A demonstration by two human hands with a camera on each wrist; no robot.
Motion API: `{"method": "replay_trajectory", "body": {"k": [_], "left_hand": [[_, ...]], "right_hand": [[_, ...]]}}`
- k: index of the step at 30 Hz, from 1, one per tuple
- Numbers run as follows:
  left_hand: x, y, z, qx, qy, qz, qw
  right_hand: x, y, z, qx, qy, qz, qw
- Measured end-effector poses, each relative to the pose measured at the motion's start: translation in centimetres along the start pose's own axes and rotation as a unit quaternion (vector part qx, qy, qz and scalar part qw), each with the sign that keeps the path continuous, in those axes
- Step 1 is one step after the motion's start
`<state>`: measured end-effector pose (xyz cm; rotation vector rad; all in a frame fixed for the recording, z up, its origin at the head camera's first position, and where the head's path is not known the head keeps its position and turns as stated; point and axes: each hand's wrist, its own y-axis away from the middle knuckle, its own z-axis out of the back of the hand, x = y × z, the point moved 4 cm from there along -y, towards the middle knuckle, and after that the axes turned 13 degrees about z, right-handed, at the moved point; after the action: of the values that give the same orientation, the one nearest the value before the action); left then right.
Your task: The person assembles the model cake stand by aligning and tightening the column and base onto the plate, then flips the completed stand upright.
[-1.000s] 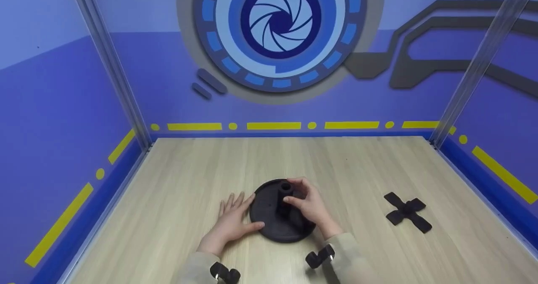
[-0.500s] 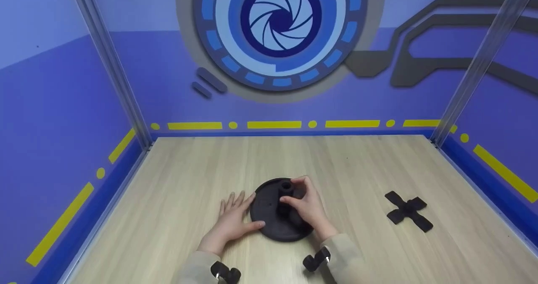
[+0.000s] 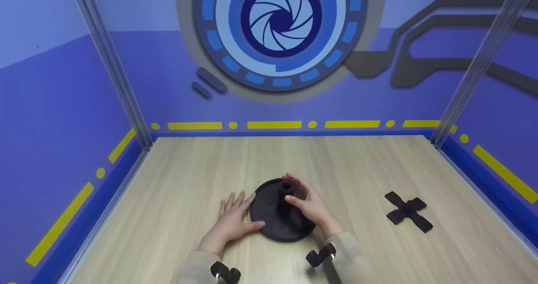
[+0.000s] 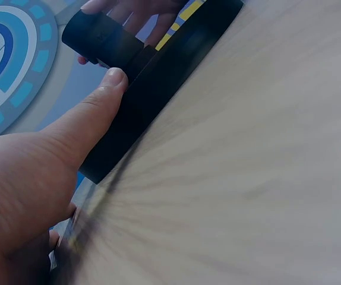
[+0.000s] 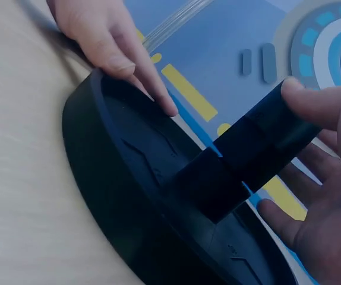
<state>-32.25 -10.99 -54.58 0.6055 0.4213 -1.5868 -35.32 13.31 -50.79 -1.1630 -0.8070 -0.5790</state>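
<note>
A black round base (image 3: 267, 212) with a raised rim lies on the table, and a hollow black post (image 5: 259, 139) stands up from it. My left hand (image 3: 232, 222) rests beside the base with its fingers spread straight, thumb on the rim. At the post, my right hand (image 3: 313, 208) touches the upper end with its thumb (image 5: 301, 98). Its other fingers reach loosely behind the post, and the lower ones stand apart from it in the right wrist view. The post has a stepped joint partway up.
A black cross-shaped part (image 3: 407, 209) with four flat arms and a central hub lies on the table (image 3: 349, 174) to the right. Blue printed walls (image 3: 273, 111) enclose the back and sides, with metal posts (image 3: 119, 69) at the corners.
My right hand first drew its thumb leftward across the post, then swung back right with its fingers straightening and loosening. The left hand, base and cross-shaped part have stayed in place.
</note>
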Motion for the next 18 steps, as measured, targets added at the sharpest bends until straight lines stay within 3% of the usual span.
{"method": "replay_trajectory", "body": {"k": [3,8,13,18], "left_hand": [[-0.03,0.03,0.01,0.002,0.003,0.002,1.0],[-0.09,0.17,0.05,0.005,0.005,0.008,0.9999],[-0.11,0.2,0.05,0.004,0.002,0.01,0.9999],[-0.13,0.13,0.06,0.002,0.001,0.006,1.0]], "right_hand": [[0.1,-0.05,0.04,0.023,-0.022,0.017,0.9994],[0.05,0.01,0.08,0.035,-0.02,-0.015,0.9991],[-0.01,-0.02,0.12,0.014,-0.002,-0.052,0.9985],[0.32,-0.14,0.11,-0.012,0.027,-0.056,0.998]]}}
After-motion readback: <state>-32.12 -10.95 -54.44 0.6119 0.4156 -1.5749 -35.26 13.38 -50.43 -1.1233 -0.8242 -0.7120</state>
